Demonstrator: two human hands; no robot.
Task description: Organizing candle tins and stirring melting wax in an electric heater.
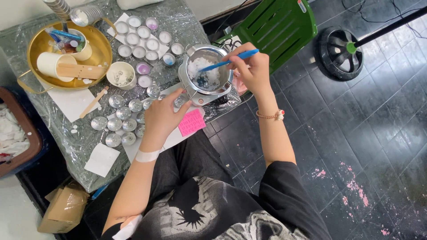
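Observation:
My right hand (251,66) holds a blue stick (229,61) whose tip dips into white wax flakes in a small metal pot (209,71). The pot sits on a small heater or scale base (195,95) at the table's near edge. My left hand (163,116) rests on the table just left of that base, fingers curled near an empty tealight cup; whether it grips anything is hidden. A pink silicone mould (192,122) lies beside its fingers.
Several empty metal tealight cups (120,122) and filled white ones (142,40) cover the plastic-wrapped table. A gold bowl (104,53) with cups stands at the back left. A green chair (278,26), a fan base (342,51), a brown bin (18,133) and a cardboard box (64,209) surround me.

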